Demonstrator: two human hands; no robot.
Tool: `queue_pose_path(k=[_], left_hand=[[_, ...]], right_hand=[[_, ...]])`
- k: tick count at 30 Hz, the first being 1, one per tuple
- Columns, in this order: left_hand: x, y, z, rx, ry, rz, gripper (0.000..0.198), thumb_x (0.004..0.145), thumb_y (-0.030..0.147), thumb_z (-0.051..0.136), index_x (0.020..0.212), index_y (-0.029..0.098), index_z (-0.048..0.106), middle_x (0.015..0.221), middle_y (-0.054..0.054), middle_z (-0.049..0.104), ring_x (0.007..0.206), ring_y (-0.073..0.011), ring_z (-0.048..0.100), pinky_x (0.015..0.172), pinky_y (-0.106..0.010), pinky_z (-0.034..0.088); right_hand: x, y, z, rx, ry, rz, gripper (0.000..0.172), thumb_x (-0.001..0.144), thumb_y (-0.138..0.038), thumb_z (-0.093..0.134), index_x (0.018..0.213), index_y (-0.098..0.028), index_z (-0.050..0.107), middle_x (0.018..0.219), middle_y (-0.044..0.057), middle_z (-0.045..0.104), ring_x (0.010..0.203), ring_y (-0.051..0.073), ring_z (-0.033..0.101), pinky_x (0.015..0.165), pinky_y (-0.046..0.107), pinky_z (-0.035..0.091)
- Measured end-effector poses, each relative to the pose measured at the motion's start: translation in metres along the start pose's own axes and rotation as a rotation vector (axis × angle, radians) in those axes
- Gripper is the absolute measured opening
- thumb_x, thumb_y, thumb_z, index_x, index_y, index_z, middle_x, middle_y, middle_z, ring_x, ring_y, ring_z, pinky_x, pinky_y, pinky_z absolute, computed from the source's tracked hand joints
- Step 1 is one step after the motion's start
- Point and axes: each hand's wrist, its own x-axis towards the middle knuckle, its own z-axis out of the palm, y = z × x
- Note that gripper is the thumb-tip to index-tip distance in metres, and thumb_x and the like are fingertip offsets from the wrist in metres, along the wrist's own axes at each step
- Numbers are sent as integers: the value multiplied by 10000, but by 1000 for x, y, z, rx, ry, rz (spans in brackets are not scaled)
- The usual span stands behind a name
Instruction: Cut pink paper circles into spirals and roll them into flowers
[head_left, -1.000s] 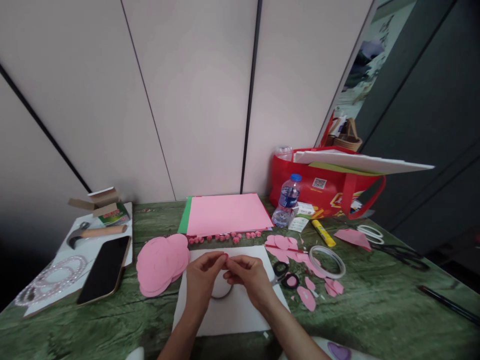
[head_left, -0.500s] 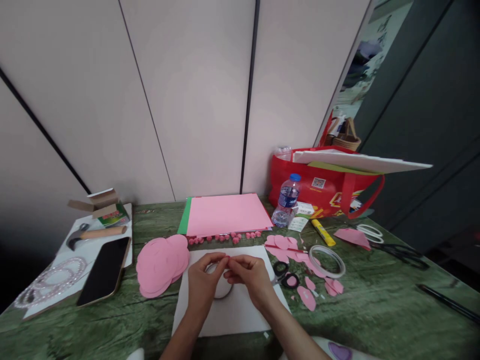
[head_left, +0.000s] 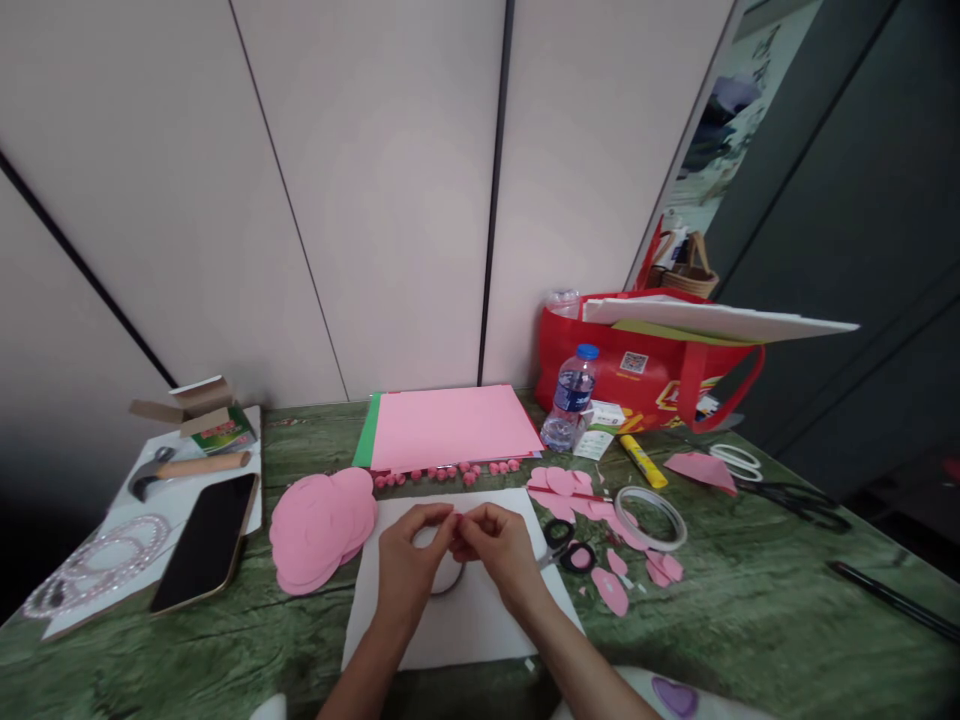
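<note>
My left hand [head_left: 409, 558] and my right hand [head_left: 496, 548] meet over a white sheet [head_left: 480, 620] in the middle of the green table. Both pinch a tiny pink-red piece [head_left: 454, 520] between their fingertips. A thin dark ring [head_left: 448, 585] lies on the sheet under the hands. A stack of pink paper circles [head_left: 319, 520] sits just left of my left hand. Small black scissors [head_left: 566, 548] lie right of my right hand.
Pink and green paper sheets [head_left: 450, 425] lie behind, with a row of small pink balls [head_left: 450, 472] in front. A tape roll [head_left: 651, 515], pink cut-outs [head_left: 609, 590], a glue stick [head_left: 640, 460], a water bottle [head_left: 571, 398] and a red bag [head_left: 652, 375] are right. A phone [head_left: 206, 540] and hammer [head_left: 184, 467] are left.
The hands have drawn slightly closer together over the white sheet, still pinching the small piece. The view has shifted a little.
</note>
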Motion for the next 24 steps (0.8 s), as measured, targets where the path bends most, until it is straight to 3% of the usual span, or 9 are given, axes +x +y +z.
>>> queue_pose_path(k=[11,24], left_hand=[[-2,-3,1,84,7,58,169,695,270,562,787,154,642,780,-48,676,738,-181,622,709,-300,493],[-1,-3,1,104,-2,87,150,687,273,564,746,159,641,746,-42,675,709,-182,625,683,-300,503]], right_hand=[[-5,-4,8,84,77,90,216,496,-263,690,480,-131,520,407,-22,551,378,86,515,425,208,455],[0,0,0,-84,91,56,192,518,-292,677,559,-128,586,492,1,585,478,108,546,424,194,444]])
